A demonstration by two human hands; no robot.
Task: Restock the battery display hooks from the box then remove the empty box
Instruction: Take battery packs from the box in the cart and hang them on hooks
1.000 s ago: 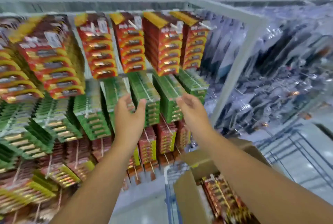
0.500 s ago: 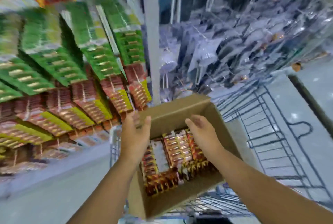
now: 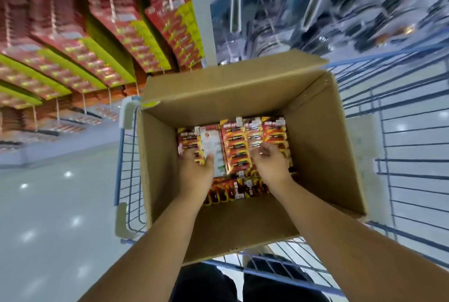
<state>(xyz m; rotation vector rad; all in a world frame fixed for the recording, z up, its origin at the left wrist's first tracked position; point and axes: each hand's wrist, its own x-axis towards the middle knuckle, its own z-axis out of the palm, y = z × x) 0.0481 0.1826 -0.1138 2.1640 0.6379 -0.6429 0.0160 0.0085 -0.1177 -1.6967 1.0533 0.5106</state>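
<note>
Both hands are down inside the open cardboard box (image 3: pixel 233 97), which sits in a blue wire shopping cart (image 3: pixel 398 146) just right of the battery display hooks (image 3: pixel 102 41). The left hand (image 3: pixel 194 170) has its fingers curled into the left-hand stack of battery blister packs (image 3: pixel 237 149), thumb against a pale card back, so its grip looks clamped on packs there. The right hand (image 3: pixel 271 165), a ring on one finger, is curled over the right-hand stack; whether it has packs pinched or only presses on them I cannot tell.

The packs lie flat in rows on the box floor, red and yellow, with more standing on edge along the near side. The box is far from empty.

Handling, as a judgement: each pack is a stiff card with a plastic bubble, heavy for its size because of the cells, and glossy enough to slide when stacked. A small bundle taken by its edges, hang holes aligned toward the far end, should thread best onto a hook.

The printing on the packs is too blurred to read; no brand is legible.
</note>
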